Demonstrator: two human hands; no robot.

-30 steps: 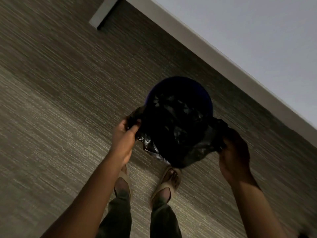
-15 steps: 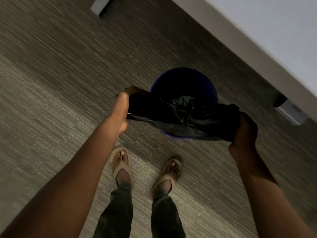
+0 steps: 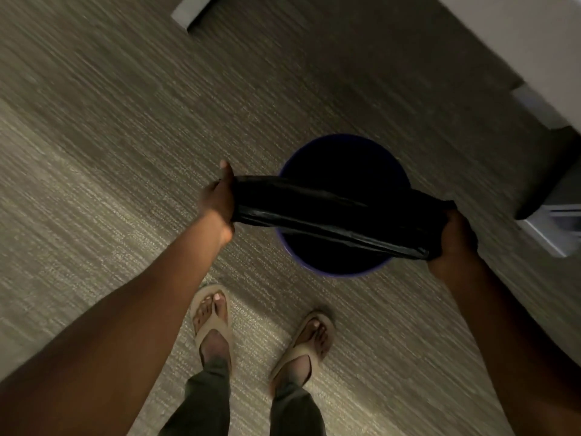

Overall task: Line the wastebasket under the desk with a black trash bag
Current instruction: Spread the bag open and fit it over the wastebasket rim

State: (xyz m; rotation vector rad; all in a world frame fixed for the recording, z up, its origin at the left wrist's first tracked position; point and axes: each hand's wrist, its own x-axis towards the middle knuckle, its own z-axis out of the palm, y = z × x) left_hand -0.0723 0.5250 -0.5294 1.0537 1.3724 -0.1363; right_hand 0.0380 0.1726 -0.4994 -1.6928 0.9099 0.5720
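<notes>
Head view, looking steeply down: the person stands on grey-beige ribbed carpet (image 3: 94,152) with a round dark-blue plastic wastebasket (image 3: 342,146) on the floor just ahead of two feet in tan flip-flops (image 3: 212,319). The thin, glossy black plastic trash bag (image 3: 330,215) is now drawn out into a long, flat band between the two hands, crossing above the near half of the wastebasket's mouth. A second ago it was a crumpled bunch held close over the opening; half a second ago it was partly spread; since then the hands have moved further apart and the film has gone taut.

The left hand (image 3: 220,202) is closed around the bag's left end, thumb up along the top edge, fingers wrapped under. The right hand (image 3: 456,237) is fisted on the right end, the plastic gathered inside it.

The pale desk (image 3: 518,36) fills the upper right corner, and the wastebasket stands out in front of it, not beneath it.

Judging from this, the bag has been shaken out to its width but its mouth appears not yet opened, and nothing is inside the bin or folded over the rim. The lining is still to be done, and the wastebasket will then probably need sliding back under the desk.
</notes>
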